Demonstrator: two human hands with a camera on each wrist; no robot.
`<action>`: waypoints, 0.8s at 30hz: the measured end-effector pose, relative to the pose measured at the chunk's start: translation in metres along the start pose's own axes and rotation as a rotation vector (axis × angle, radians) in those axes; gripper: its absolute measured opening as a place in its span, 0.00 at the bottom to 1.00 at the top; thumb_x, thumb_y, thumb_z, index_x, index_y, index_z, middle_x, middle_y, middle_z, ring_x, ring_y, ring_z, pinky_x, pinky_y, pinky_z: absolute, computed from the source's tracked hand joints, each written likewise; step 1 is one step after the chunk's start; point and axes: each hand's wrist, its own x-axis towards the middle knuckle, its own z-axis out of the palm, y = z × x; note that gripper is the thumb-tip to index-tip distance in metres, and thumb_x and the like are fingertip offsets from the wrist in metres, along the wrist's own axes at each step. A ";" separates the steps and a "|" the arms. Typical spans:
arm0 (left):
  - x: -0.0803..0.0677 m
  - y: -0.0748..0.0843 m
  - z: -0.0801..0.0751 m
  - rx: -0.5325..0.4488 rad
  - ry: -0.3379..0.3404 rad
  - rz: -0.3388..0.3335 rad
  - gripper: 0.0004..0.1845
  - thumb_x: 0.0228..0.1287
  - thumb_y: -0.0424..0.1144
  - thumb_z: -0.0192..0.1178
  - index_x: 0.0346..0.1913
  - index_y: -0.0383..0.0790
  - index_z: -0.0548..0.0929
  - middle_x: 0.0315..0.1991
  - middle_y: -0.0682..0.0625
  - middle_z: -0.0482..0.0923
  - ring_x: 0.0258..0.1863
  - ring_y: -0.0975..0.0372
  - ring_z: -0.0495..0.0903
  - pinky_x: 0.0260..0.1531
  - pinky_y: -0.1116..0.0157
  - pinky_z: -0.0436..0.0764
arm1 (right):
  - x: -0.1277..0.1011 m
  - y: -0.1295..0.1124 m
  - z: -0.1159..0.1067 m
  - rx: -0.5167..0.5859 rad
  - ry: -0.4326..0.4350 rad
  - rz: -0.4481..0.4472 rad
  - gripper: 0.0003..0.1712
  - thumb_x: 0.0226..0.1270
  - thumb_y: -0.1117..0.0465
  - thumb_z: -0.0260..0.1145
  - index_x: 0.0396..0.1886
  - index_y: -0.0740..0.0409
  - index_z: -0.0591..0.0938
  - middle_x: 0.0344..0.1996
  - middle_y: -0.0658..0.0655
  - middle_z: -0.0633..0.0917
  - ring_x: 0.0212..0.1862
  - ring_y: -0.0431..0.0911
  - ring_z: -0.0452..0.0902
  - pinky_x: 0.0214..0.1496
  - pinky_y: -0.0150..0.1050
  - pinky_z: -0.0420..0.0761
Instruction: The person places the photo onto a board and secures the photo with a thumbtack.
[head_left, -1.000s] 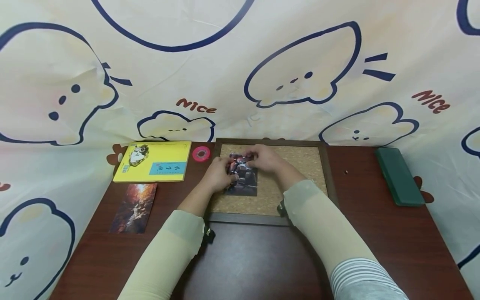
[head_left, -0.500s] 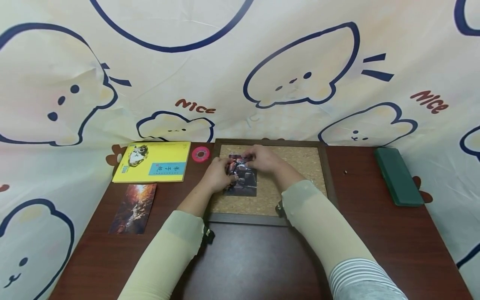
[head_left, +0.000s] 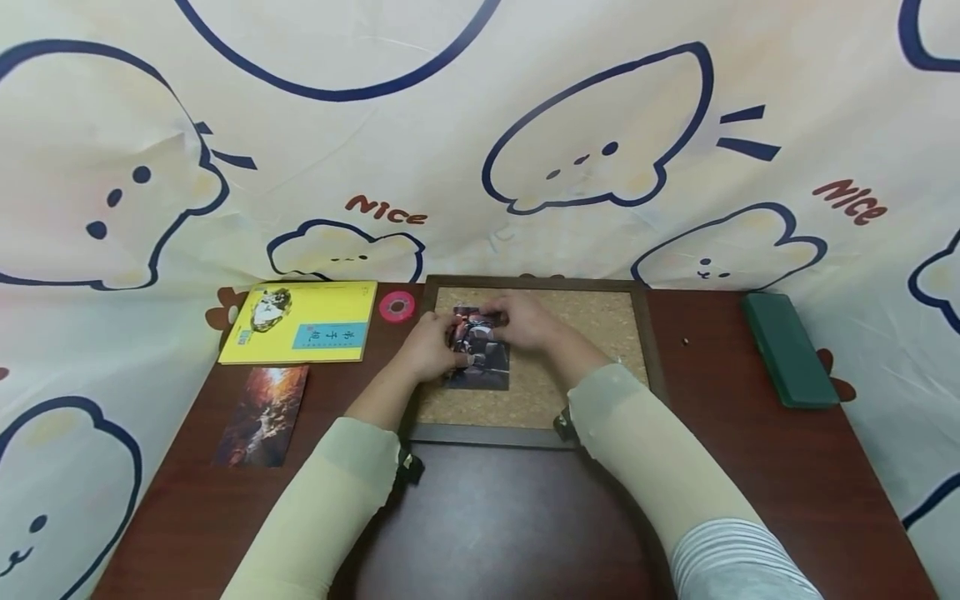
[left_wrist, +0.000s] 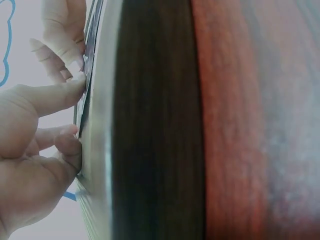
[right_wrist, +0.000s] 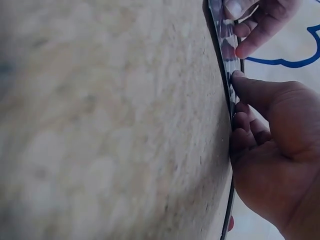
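Note:
A dark printed photo lies on the left part of a wood-framed cork board. At its left side my left hand grips it, thumb on the face and fingers curled at the edge. My right hand holds the upper right corner, also with the thumb on the printed face. Seen low from the right wrist, the photo appears as a thin glossy strip close along the cork, with the right hand below and the left hand above. Curled fingers partly cover its top.
Left of the board are a yellow book, a pink ring-shaped roll and a second, orange-and-dark photo. A green case lies at the right, with a tiny dark object nearer the board. A cartoon-printed cloth stands behind.
The head view has turned slightly, shifting everything a little to the left. Both hands keep nearly the same hold on the photo.

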 end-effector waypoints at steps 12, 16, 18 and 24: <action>-0.013 0.007 0.001 0.004 0.032 0.045 0.40 0.50 0.47 0.73 0.67 0.42 0.71 0.51 0.44 0.68 0.46 0.54 0.71 0.51 0.53 0.75 | -0.028 0.007 -0.004 0.229 0.070 -0.070 0.30 0.58 0.62 0.71 0.62 0.55 0.76 0.53 0.55 0.78 0.51 0.46 0.76 0.54 0.41 0.77; -0.017 0.006 0.002 0.012 0.045 0.082 0.41 0.49 0.47 0.74 0.67 0.41 0.71 0.53 0.42 0.69 0.49 0.52 0.72 0.53 0.51 0.73 | -0.040 0.009 -0.004 0.268 0.078 -0.033 0.33 0.58 0.59 0.70 0.65 0.52 0.73 0.56 0.53 0.77 0.53 0.46 0.75 0.56 0.42 0.76; -0.020 0.006 0.002 0.010 0.052 0.091 0.41 0.49 0.47 0.74 0.67 0.41 0.71 0.54 0.41 0.69 0.51 0.51 0.72 0.55 0.50 0.72 | -0.046 0.010 -0.004 0.292 0.071 0.009 0.35 0.59 0.57 0.70 0.66 0.48 0.72 0.56 0.51 0.77 0.54 0.45 0.75 0.57 0.44 0.76; -0.026 0.003 0.001 -0.018 0.076 0.107 0.40 0.48 0.48 0.74 0.66 0.44 0.72 0.54 0.43 0.69 0.50 0.52 0.72 0.54 0.49 0.73 | -0.062 0.011 -0.012 0.302 0.074 0.050 0.35 0.60 0.54 0.70 0.68 0.44 0.70 0.58 0.51 0.77 0.57 0.46 0.74 0.59 0.47 0.74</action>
